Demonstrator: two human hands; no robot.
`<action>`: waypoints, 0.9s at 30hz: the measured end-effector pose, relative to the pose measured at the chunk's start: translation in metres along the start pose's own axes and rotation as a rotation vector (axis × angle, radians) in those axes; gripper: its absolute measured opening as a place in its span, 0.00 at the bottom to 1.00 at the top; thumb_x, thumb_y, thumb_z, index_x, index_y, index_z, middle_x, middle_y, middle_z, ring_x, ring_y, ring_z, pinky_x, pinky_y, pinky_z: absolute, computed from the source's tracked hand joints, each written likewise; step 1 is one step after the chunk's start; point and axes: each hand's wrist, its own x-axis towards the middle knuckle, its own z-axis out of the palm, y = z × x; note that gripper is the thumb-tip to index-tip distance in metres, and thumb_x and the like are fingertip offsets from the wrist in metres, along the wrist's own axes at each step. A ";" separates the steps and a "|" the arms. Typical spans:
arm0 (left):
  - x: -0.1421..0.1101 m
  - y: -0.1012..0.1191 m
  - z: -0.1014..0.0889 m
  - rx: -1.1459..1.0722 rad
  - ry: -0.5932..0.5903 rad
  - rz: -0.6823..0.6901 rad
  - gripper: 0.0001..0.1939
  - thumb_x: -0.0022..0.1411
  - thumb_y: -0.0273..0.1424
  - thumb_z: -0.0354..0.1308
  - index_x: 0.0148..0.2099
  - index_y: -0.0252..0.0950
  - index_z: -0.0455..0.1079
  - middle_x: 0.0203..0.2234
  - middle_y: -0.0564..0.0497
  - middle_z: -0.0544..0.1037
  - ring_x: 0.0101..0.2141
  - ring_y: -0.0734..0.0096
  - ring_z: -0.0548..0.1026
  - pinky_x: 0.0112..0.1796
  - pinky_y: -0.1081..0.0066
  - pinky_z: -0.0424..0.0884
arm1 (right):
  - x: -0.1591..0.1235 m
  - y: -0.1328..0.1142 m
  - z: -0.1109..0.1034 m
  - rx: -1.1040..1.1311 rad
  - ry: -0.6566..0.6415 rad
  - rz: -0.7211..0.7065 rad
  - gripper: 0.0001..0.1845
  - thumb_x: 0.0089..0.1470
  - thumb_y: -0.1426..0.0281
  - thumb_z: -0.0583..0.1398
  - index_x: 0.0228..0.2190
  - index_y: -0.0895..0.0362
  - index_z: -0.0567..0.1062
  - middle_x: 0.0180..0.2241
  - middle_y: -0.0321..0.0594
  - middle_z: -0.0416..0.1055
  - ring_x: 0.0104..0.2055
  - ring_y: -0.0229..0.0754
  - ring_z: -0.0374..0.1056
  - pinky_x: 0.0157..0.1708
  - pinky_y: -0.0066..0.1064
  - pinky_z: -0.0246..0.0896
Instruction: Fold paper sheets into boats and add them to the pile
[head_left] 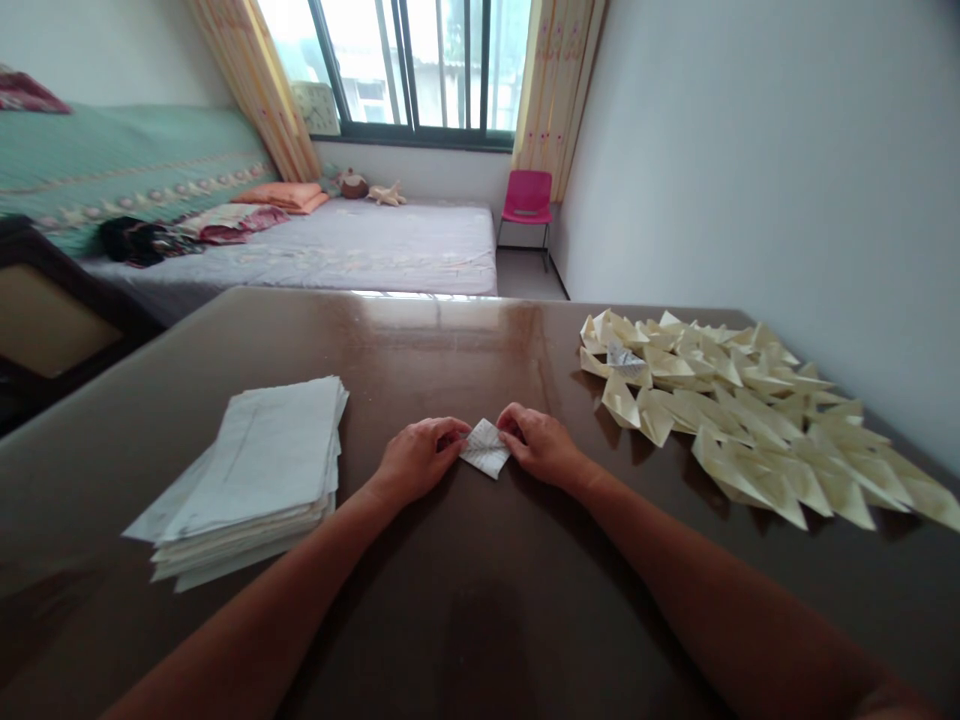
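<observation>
Between my hands, over the middle of the brown table, is a small folded piece of white paper with dark marks on it, roughly diamond-shaped. My left hand pinches its left corner between thumb and fingers. At the opposite corner, my right hand grips the paper the same way. To the left lies a stack of white paper sheets, its edges uneven. On the right, many cream folded paper boats stand close together in rows, with one white printed paper boat among them.
The glossy brown table reaches toward a bed by the window. A dark wooden chair stands at the table's left edge. Farther back is a pink chair beside the white wall on the right.
</observation>
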 end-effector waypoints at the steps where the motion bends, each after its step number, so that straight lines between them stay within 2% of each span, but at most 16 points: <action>1: -0.001 0.002 0.001 0.029 0.012 -0.012 0.13 0.63 0.38 0.52 0.46 0.44 0.72 0.33 0.53 0.78 0.34 0.69 0.74 0.36 0.71 0.67 | 0.000 -0.001 0.000 -0.013 0.004 -0.002 0.05 0.56 0.69 0.56 0.36 0.54 0.70 0.32 0.37 0.72 0.33 0.38 0.67 0.33 0.27 0.55; 4: -0.004 0.011 0.003 0.125 0.037 -0.015 0.13 0.65 0.38 0.49 0.49 0.45 0.69 0.34 0.53 0.76 0.35 0.68 0.73 0.34 0.71 0.66 | -0.001 -0.004 -0.001 -0.034 0.013 -0.020 0.04 0.56 0.69 0.56 0.35 0.54 0.70 0.32 0.37 0.71 0.33 0.37 0.66 0.32 0.26 0.54; 8: -0.007 0.019 0.002 0.255 0.035 0.063 0.15 0.67 0.37 0.46 0.53 0.47 0.67 0.39 0.51 0.74 0.41 0.66 0.72 0.35 0.71 0.66 | -0.002 -0.009 -0.002 -0.074 0.028 -0.059 0.04 0.57 0.69 0.55 0.34 0.54 0.70 0.33 0.37 0.71 0.35 0.37 0.65 0.34 0.26 0.55; 11: -0.009 0.017 -0.002 0.294 -0.014 0.116 0.16 0.68 0.37 0.43 0.51 0.51 0.69 0.38 0.51 0.73 0.42 0.66 0.71 0.34 0.72 0.65 | -0.004 -0.013 -0.004 -0.126 0.022 -0.079 0.06 0.59 0.69 0.54 0.35 0.54 0.71 0.34 0.38 0.70 0.37 0.38 0.65 0.36 0.27 0.55; 15: -0.008 0.012 -0.011 0.303 -0.087 0.173 0.16 0.68 0.37 0.45 0.49 0.54 0.72 0.37 0.52 0.73 0.39 0.69 0.71 0.33 0.74 0.65 | -0.006 -0.015 -0.010 -0.209 -0.012 -0.100 0.09 0.61 0.68 0.53 0.39 0.52 0.73 0.37 0.38 0.70 0.38 0.38 0.66 0.36 0.27 0.55; 18: -0.010 0.018 -0.018 0.415 -0.130 0.211 0.16 0.67 0.34 0.46 0.52 0.55 0.70 0.37 0.51 0.73 0.40 0.65 0.70 0.28 0.74 0.64 | -0.006 -0.016 -0.016 -0.304 -0.054 -0.176 0.11 0.62 0.67 0.52 0.40 0.51 0.74 0.40 0.39 0.69 0.40 0.39 0.66 0.36 0.28 0.56; 20: -0.013 0.025 -0.021 0.497 -0.164 0.236 0.19 0.65 0.30 0.47 0.55 0.53 0.67 0.38 0.49 0.72 0.40 0.63 0.70 0.27 0.73 0.65 | -0.007 -0.019 -0.021 -0.395 -0.102 -0.249 0.10 0.61 0.68 0.54 0.39 0.51 0.75 0.41 0.40 0.70 0.42 0.41 0.66 0.37 0.31 0.56; 23: -0.018 0.036 -0.024 0.556 -0.212 0.245 0.22 0.63 0.24 0.47 0.57 0.47 0.65 0.41 0.46 0.72 0.43 0.61 0.69 0.32 0.70 0.68 | -0.013 -0.028 -0.028 -0.511 -0.153 -0.310 0.10 0.60 0.70 0.55 0.42 0.53 0.74 0.43 0.44 0.70 0.44 0.44 0.65 0.38 0.34 0.57; 27: -0.021 0.043 -0.025 0.585 -0.251 0.228 0.21 0.62 0.21 0.47 0.54 0.41 0.68 0.42 0.44 0.73 0.44 0.59 0.69 0.35 0.67 0.70 | -0.025 -0.041 -0.031 -0.600 -0.179 -0.226 0.12 0.61 0.73 0.52 0.42 0.59 0.73 0.42 0.50 0.71 0.43 0.48 0.65 0.36 0.37 0.59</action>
